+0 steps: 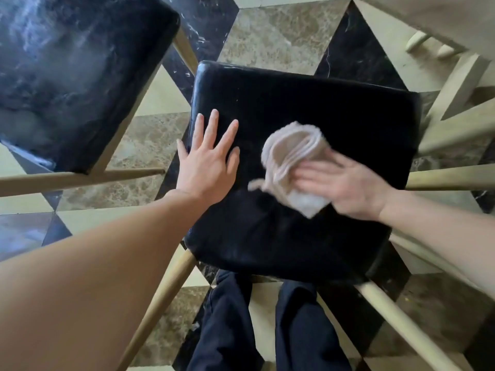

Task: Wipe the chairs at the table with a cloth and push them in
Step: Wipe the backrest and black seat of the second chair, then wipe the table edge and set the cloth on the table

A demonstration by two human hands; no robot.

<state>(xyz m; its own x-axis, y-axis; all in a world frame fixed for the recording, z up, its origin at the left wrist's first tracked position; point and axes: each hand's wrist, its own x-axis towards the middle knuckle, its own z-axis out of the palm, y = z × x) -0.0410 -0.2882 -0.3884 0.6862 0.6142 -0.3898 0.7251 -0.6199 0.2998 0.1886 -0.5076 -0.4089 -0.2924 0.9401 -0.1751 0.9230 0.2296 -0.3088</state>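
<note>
I look straight down on a chair with a black padded seat (321,108) and pale wooden legs. My left hand (209,162) lies flat and open on the seat's left side, fingers spread. My right hand (345,188) presses a crumpled beige cloth (289,162) onto the middle of the seat; the hand and cloth are blurred. A second chair with a black seat (75,76) stands at the upper left, apart from the first.
The floor is patterned in black, brown and cream marble tiles (281,36). A pale wooden table edge and its legs (455,84) fill the upper right. My dark trouser legs (267,330) stand just behind the chair's near edge.
</note>
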